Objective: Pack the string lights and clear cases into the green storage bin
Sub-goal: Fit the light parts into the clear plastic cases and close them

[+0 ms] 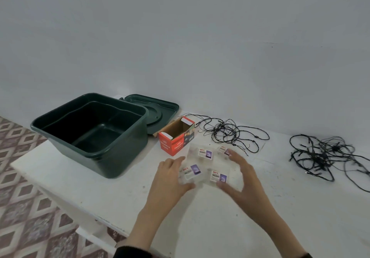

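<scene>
Several clear cases [205,164] with small printed labels lie grouped on the white table. My left hand [170,179] is at their left side with its fingers spread, touching the nearest left case. My right hand [245,177] flanks them on the right, fingers apart. The green storage bin [128,137] stands open and empty at the left. One tangle of black string lights [226,132] lies behind the cases. A second tangle [324,155] lies at the far right.
The bin's green lid [160,109] lies flat behind the bin. An open red cardboard box [176,137] marked LED Decorative Lights stands between the bin and the cases. The table's left edge [60,189] drops to a patterned floor.
</scene>
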`<state>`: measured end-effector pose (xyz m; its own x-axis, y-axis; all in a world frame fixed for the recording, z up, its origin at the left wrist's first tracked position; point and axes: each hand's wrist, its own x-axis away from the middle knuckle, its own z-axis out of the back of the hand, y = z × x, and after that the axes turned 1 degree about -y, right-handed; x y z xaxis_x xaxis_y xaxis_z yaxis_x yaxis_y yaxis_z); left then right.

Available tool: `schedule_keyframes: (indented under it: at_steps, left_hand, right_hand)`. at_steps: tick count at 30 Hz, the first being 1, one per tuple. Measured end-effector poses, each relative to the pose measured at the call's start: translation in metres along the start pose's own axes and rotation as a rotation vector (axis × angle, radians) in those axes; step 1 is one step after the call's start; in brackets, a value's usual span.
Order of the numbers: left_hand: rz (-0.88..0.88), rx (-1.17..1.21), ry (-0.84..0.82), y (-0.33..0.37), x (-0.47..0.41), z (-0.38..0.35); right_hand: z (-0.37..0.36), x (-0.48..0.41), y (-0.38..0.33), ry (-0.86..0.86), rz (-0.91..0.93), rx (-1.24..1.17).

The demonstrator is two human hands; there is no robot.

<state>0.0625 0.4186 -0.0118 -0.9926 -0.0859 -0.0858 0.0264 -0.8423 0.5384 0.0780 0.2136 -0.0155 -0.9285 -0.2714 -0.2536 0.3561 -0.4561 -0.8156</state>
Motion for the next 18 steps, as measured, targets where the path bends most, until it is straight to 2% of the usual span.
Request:
schedule_keyframes:
  at_steps: [2,4,9,13,18]
  left_hand:
    - [0.122,0.026,0.012,-0.013,-0.007,-0.008]
    - [0.202,0.02,0.036,-0.023,-0.011,-0.014]
    - [0.23,-0.008,0.066,-0.036,-0.011,-0.028]
    - [0.252,0.027,0.09,-0.04,-0.014,-0.033]
    - [0.29,0.106,0.041,-0.037,-0.021,-0.034]
  right_hand:
    - [-0.002,-0.001,0.019,0.188,-0.091,-0.009]
    - [-0.006,0.0,0.038,0.255,-0.196,-0.022]
    - [-0.022,0.011,0.067,0.222,-0.315,0.033]
    - [-0.027,0.01,0.07,0.196,-0.282,0.183]
    - [-0.027,0.009,0.07,0.194,-0.283,0.223]
